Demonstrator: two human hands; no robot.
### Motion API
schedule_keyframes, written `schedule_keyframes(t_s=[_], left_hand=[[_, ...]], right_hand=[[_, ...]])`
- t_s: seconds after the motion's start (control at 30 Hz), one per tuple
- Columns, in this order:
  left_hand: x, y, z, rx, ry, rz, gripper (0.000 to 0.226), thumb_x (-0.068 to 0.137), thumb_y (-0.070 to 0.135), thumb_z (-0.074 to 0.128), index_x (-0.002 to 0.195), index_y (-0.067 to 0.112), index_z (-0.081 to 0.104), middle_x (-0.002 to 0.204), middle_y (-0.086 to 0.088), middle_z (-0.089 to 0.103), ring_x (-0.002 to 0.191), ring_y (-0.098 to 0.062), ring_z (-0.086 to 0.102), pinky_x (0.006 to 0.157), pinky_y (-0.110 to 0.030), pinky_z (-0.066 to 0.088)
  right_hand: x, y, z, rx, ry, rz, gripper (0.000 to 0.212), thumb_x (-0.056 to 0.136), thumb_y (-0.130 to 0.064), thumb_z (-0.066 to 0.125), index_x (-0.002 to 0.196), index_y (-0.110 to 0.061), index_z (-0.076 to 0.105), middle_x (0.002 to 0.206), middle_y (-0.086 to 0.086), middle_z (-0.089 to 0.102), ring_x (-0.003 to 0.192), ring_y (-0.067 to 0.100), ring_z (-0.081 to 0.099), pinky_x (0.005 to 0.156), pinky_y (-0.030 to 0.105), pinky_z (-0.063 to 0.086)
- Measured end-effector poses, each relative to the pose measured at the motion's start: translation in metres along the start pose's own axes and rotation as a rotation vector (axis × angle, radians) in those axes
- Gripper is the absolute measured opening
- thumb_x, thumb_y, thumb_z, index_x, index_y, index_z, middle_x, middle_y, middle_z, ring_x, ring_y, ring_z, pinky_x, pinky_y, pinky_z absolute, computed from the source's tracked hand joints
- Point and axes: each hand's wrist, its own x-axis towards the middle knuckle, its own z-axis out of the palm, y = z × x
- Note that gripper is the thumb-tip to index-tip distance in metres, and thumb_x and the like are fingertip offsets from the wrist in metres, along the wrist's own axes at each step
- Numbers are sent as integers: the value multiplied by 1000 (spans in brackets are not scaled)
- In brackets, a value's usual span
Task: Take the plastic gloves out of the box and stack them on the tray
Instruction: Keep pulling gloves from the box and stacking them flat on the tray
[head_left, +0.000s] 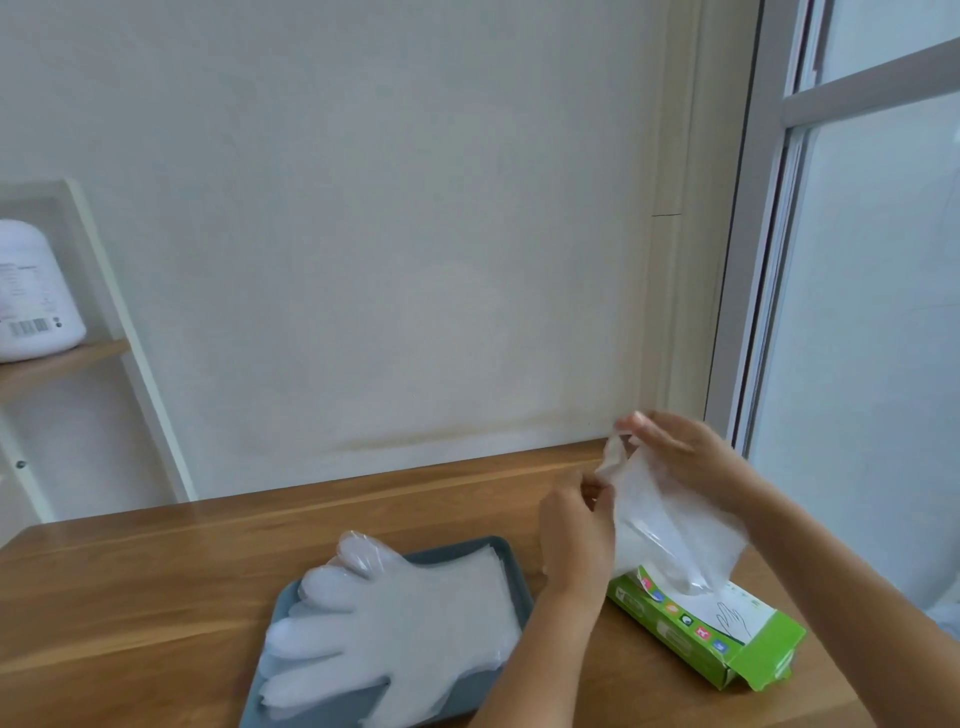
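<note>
Seen from the head camera, a person works at a wooden surface (156, 597) set against a pale wall. The right grip (680, 452) pinches the top of a clear glove (670, 530), held up above the green box (711, 634), while the left grip (574, 530) clasps the glove's left edge. The glove's lower end sits in the box's top opening. The box lies at the right of the surface, one end flap open. Just left of it, a grey tray (467, 686) carries a flat stack of gloves (400, 618), fingers pointing left. A white appliance (31, 291) stands on a shelf far left.
</note>
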Motion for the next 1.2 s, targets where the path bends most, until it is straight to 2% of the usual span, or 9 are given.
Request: schedule_keyframes(t_s=[0.13,0.27,0.33,0.4,0.5,0.7,0.83,1.03,1.2], left_hand=[[-11,-18,4,244,-134,94,11,94,19,56,96,15,66,86,11,63,76,0,54,69,-10,38],[-20,4,-12,328,-778,129,16,89,2,46,92,3,61,75,-3,56,77,-21,48,67,-29,37],[-13,22,-31,402,-883,93,36,90,5,46,122,9,62,107,-3,65,101,-22,55,71,-19,37],[-1,32,-53,418,-819,48,41,90,11,51,130,19,59,130,2,59,118,-17,53,82,-17,39],[17,32,-93,151,-618,-199,24,90,32,52,105,20,66,108,0,63,98,-16,59,85,-29,50],[19,21,-155,-756,-676,-725,100,80,78,34,107,-11,68,111,-28,67,97,-35,69,89,-41,53],[5,9,-168,-857,-592,-647,70,89,65,40,101,7,77,109,-23,68,96,-29,70,100,-40,47],[1,3,-186,-829,-457,-612,28,92,25,58,79,3,69,74,-11,69,68,-20,69,92,-34,54],[8,-20,-187,-747,-322,-672,23,88,4,63,65,3,66,58,-6,63,50,-14,60,53,-22,52]], right_hand=[[3,-27,-41,205,491,-198,25,65,-31,83,79,-27,62,61,-7,55,47,5,46,46,17,40],[-7,-59,-54,89,450,-520,33,74,-8,73,91,-34,60,61,-8,50,56,11,44,58,21,40],[-11,-72,-45,3,368,-558,45,78,-2,73,101,-37,56,72,3,60,64,17,55,65,26,48],[-15,-79,-32,-44,252,-537,54,78,1,72,108,-39,51,83,10,67,74,30,62,75,35,53],[-17,-76,-5,-235,85,-534,60,80,-3,71,126,-34,48,85,-8,73,80,17,66,80,31,52],[-31,-80,58,-432,-217,-612,76,87,-2,63,143,-39,26,90,-28,68,68,-12,53,69,4,38],[-50,-81,87,-474,-402,-634,89,90,-4,56,137,-64,9,89,-31,55,69,11,51,65,14,43],[-61,-69,114,-554,-518,-723,78,94,-1,51,144,-50,18,109,-24,57,96,-7,49,82,6,38],[-52,-37,133,-612,-601,-672,83,93,-4,51,137,-64,15,128,-5,51,98,6,52,87,15,42]])
